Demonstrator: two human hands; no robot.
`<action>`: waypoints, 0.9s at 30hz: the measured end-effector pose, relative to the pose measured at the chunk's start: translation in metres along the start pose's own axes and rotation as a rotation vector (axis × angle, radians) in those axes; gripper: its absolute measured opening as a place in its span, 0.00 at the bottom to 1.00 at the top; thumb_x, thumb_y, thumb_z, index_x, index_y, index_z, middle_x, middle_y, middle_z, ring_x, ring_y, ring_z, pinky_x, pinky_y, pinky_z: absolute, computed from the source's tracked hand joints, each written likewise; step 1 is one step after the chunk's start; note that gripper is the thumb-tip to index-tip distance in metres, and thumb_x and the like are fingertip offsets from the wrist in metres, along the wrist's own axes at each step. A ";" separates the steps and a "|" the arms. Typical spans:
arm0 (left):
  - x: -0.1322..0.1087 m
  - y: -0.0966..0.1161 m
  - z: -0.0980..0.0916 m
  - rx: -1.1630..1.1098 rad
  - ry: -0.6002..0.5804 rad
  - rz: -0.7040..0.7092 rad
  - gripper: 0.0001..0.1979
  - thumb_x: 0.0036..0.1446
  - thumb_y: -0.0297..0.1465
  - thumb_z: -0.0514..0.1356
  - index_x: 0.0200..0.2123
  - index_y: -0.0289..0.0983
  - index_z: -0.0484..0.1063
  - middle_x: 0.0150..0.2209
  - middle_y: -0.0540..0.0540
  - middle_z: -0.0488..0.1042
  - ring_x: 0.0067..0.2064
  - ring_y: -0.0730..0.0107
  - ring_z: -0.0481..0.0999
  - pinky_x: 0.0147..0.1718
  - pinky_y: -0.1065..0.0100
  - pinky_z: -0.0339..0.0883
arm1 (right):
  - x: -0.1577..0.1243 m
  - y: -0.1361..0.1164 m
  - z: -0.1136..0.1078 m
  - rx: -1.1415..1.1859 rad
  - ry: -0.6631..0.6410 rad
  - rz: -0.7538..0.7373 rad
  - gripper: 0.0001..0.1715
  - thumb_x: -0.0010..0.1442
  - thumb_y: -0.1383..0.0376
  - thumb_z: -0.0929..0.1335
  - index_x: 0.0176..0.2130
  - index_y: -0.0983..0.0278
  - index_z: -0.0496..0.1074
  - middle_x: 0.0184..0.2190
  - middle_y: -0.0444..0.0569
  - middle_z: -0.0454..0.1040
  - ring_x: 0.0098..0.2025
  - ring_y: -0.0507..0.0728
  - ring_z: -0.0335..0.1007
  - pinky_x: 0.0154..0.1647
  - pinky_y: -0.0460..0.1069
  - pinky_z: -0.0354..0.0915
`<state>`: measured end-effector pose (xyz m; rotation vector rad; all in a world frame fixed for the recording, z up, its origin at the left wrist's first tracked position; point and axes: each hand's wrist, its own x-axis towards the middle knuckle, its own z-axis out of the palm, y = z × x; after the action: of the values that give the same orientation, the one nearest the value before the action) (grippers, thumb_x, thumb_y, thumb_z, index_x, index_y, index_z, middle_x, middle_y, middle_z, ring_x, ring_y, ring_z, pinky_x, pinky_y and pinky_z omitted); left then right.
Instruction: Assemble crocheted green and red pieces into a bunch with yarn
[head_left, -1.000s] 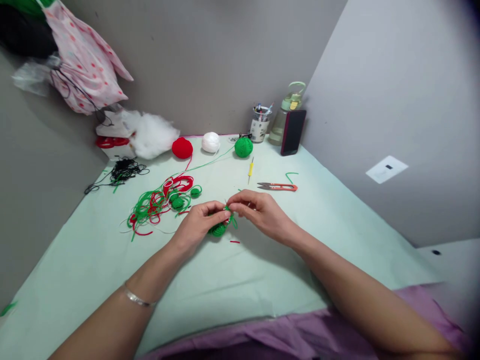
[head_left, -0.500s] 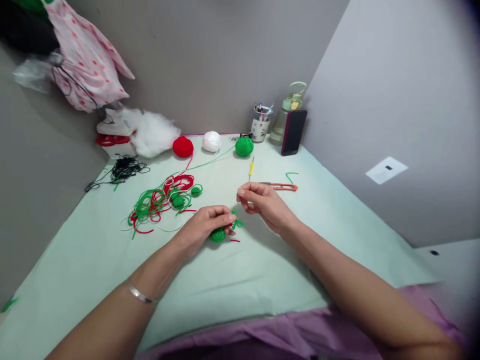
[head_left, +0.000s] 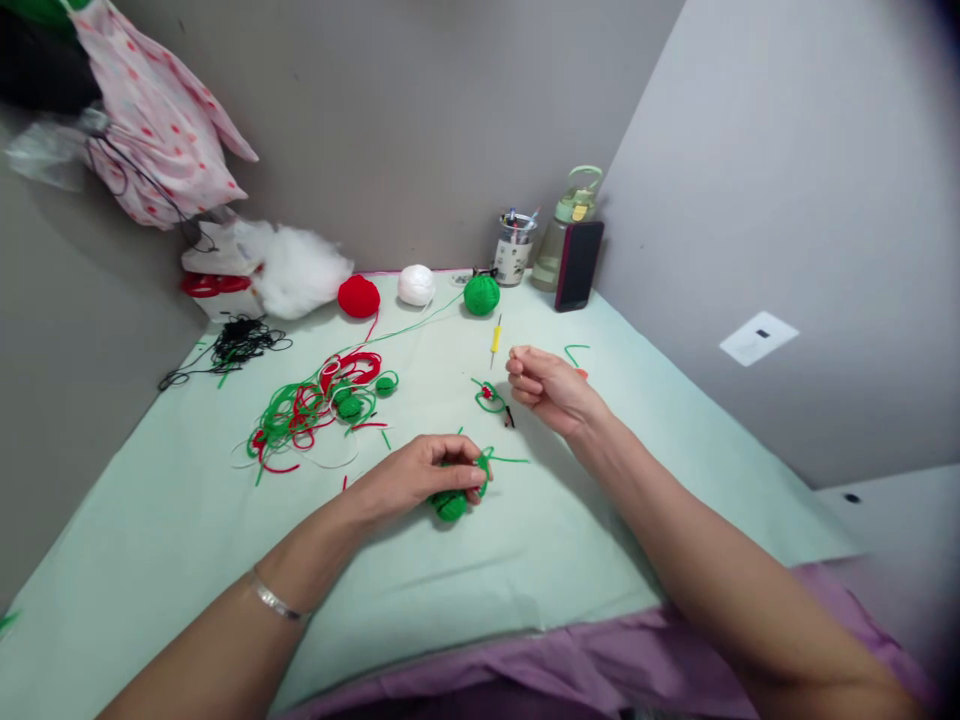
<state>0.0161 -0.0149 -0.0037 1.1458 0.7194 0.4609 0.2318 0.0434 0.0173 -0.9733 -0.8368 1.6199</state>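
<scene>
Pinching a round, ribbed green yarn piece [head_left: 451,507] low over the smooth, pale bench [head_left: 465,590]: left hand [head_left: 427,474], fingers curled over top. Right hand [head_left: 555,392] raised beyond, fingers pressed together; cannot tell if fine thread lies between. Farther: looped, stringy yarn tangle [head_left: 301,408], slim yellow-handled tool [head_left: 496,340], plump green ball [head_left: 481,295].

The yarn heap [head_left: 294,408] on the table [head_left: 480,590] lies left of the yarn piece [head_left: 451,506]; behind, a cup [head_left: 513,264] stands left of the bottle [head_left: 549,258] (phone [head_left: 580,267] in front).
</scene>
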 end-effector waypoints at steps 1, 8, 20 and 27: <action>0.000 0.001 0.000 -0.031 0.037 0.018 0.11 0.53 0.37 0.68 0.33 0.36 0.73 0.29 0.47 0.75 0.29 0.73 0.72 0.30 0.71 0.61 | 0.000 0.001 0.000 -0.039 -0.013 -0.016 0.17 0.48 0.64 0.76 0.28 0.65 0.64 0.22 0.37 0.65 0.17 0.41 0.44 0.17 0.42 0.40; 0.000 0.010 -0.005 -0.115 0.178 0.096 0.11 0.53 0.36 0.67 0.35 0.36 0.72 0.28 0.51 0.71 0.30 0.72 0.74 0.32 0.71 0.66 | -0.007 0.015 0.009 -0.688 -0.167 -0.124 0.15 0.59 0.56 0.69 0.36 0.67 0.74 0.27 0.45 0.74 0.18 0.46 0.53 0.20 0.45 0.51; 0.002 0.010 -0.009 -0.159 0.311 0.127 0.12 0.55 0.37 0.67 0.34 0.35 0.74 0.27 0.50 0.72 0.30 0.74 0.75 0.28 0.75 0.63 | -0.020 0.001 0.014 -0.661 -0.426 -0.092 0.23 0.61 0.52 0.68 0.26 0.66 0.69 0.22 0.42 0.66 0.22 0.47 0.57 0.23 0.44 0.53; 0.000 0.005 -0.009 -0.163 0.192 0.176 0.14 0.55 0.33 0.67 0.43 0.37 0.71 0.29 0.53 0.71 0.29 0.75 0.75 0.31 0.73 0.67 | -0.001 0.008 0.003 -0.175 -0.187 0.028 0.19 0.53 0.56 0.74 0.24 0.68 0.70 0.31 0.49 0.75 0.21 0.45 0.58 0.18 0.43 0.49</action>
<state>0.0096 -0.0073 -0.0006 1.0235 0.7351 0.7731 0.2257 0.0406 0.0120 -0.9680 -1.1112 1.7021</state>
